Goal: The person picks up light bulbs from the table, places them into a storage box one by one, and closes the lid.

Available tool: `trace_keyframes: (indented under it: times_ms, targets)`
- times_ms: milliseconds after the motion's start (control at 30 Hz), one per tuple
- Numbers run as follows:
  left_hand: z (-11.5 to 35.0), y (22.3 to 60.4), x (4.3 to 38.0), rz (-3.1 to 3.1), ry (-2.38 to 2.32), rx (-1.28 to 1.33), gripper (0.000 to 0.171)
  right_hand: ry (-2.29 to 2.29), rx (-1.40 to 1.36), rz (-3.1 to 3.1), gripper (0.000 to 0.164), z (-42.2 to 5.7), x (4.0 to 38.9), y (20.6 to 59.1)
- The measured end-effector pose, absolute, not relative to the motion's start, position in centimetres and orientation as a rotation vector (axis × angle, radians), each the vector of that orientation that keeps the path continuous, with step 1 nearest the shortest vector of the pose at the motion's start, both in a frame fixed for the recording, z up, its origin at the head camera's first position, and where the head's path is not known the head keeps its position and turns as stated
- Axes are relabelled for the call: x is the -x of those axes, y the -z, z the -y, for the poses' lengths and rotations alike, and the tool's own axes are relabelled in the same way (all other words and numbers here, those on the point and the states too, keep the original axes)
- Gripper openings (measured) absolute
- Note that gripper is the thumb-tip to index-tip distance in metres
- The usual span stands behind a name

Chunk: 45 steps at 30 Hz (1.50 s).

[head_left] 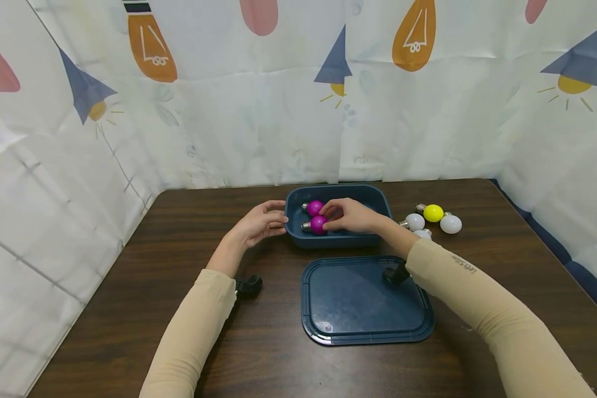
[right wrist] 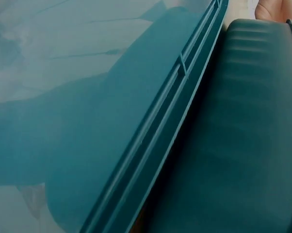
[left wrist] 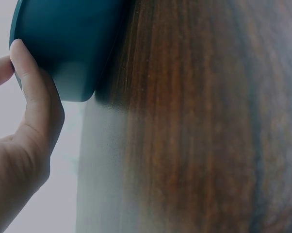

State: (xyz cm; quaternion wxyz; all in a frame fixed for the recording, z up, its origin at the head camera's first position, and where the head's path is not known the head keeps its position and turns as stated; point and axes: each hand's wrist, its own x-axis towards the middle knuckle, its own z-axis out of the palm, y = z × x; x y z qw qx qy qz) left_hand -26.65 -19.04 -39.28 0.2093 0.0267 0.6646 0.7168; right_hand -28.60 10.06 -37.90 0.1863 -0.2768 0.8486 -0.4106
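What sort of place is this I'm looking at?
Probably a makeshift indoor workspace, though I can't be certain: a printed white curtain hangs behind a wood-grain table, and a dark blue box sits on the tabletop.

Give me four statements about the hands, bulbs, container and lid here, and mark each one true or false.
1. The left hand touches the left end of the container. True.
2. The right hand holds the lid. False: it touches a magenta bulb in the container.
3. The lid lies on the table, nearer the person than the container. True.
4. The yellow bulb is inside the container. False: it lies right of it.
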Motion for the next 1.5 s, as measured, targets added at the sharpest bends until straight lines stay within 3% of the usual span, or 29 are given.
trace_keyframes:
  times_ms: [700,1500]
  targets:
    - [19.1,39.2,26.6,-1.841,-1.998,-0.072,0.063,1.146,0.859,-2.394,0.047,-13.0,27.3,36.2]
    - [19.0,39.1,26.5,-1.845,-1.996,-0.076,0.063,1.187,0.842,-2.449,0.039,-17.0,25.6,34.5]
